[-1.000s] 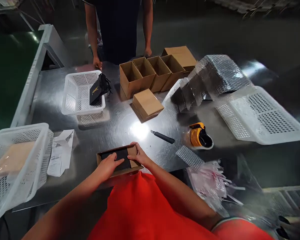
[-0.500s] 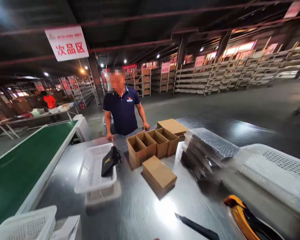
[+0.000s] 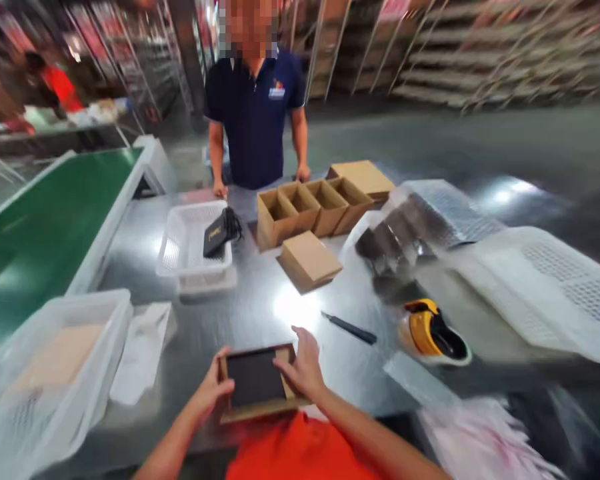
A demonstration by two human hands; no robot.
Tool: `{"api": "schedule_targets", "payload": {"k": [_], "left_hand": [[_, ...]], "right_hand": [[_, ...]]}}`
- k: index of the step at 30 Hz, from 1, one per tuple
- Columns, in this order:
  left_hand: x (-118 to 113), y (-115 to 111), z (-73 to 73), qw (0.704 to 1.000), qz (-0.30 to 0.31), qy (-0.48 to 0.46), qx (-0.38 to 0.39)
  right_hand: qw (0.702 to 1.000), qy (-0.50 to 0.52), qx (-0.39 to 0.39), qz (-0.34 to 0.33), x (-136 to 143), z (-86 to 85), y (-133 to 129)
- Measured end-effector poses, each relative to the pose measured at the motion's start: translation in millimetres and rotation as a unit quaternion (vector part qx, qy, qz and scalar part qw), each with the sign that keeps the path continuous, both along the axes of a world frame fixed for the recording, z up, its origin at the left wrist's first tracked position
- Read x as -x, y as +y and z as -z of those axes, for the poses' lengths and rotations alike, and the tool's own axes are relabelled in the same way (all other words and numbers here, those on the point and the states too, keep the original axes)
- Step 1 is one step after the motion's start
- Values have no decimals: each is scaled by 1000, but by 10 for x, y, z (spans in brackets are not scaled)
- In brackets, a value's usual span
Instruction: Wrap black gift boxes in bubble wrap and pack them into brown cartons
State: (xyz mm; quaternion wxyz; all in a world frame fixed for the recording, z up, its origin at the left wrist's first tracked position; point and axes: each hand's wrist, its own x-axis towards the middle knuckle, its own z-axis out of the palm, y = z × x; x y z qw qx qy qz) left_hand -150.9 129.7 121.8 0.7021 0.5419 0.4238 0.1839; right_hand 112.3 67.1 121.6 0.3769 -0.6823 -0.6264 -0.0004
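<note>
A small open cardboard box (image 3: 260,408) lies at the table's near edge, with a flat black item (image 3: 256,377) inside. My left hand (image 3: 214,387) grips the box's left side, thumb over the rim. At its right end is my right hand (image 3: 303,365), thumb on the black item's edge and fingers apart, some raised off the box. Beyond them lie a black-handled knife (image 3: 350,327) and a stack of flat cardboard (image 3: 311,259). An orange and black tape dispenser (image 3: 433,333) sits to the right.
Four open cartons (image 3: 305,210) stand at the far side, where a person in a dark shirt (image 3: 255,120) rests both hands. A white basket (image 3: 193,260) holds a black pouch (image 3: 217,233). More baskets flank both sides; a green conveyor (image 3: 70,213) runs left.
The view has tilted down, bringing both my hands, the box with the black item and my red shirt into sight. The person across still stands at the table.
</note>
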Motion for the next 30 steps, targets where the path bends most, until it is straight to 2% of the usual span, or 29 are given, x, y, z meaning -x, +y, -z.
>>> {"api": "schedule_targets", "payload": {"k": [1, 3, 4, 6, 9, 10, 13, 19, 21, 24, 28, 30], "left_hand": [[28, -102, -20, 996, -38, -33, 71], [15, -146, -65, 985, -87, -61, 133], [-5, -124, -83, 981, -104, -75, 146], [-34, -67, -115, 977, -117, -88, 158], [-23, -30, -145, 973, -99, -105, 179], [-10, -30, -146, 972, -89, -112, 187], [39, -31, -111, 966, -63, -144, 207], [83, -33, -1, 944, -39, -213, 250], [28, -56, -11, 954, -52, -183, 230], [-116, -102, -62, 979, -117, -73, 149], [-244, -141, -73, 985, -152, 12, 77], [-241, -149, -34, 986, -155, 57, 31]], "right_hand": [[998, -29, 14, -62, 22, 58, -125], [969, -77, 27, -233, 21, 103, -141], [939, -94, 33, -330, 16, 102, -63], [860, -118, 27, -495, 31, 74, 175], [739, -134, 24, -660, 119, 28, 506], [718, -131, 33, -683, 151, 23, 576], [697, -125, 68, -703, 206, 23, 659], [690, -118, 106, -706, 206, 40, 608], [694, -115, 118, -701, 215, 72, 584], [698, -103, 150, -692, 219, 91, 551], [697, -57, 220, -680, 195, 12, 549], [702, -26, 224, -676, 185, -31, 558]]}}
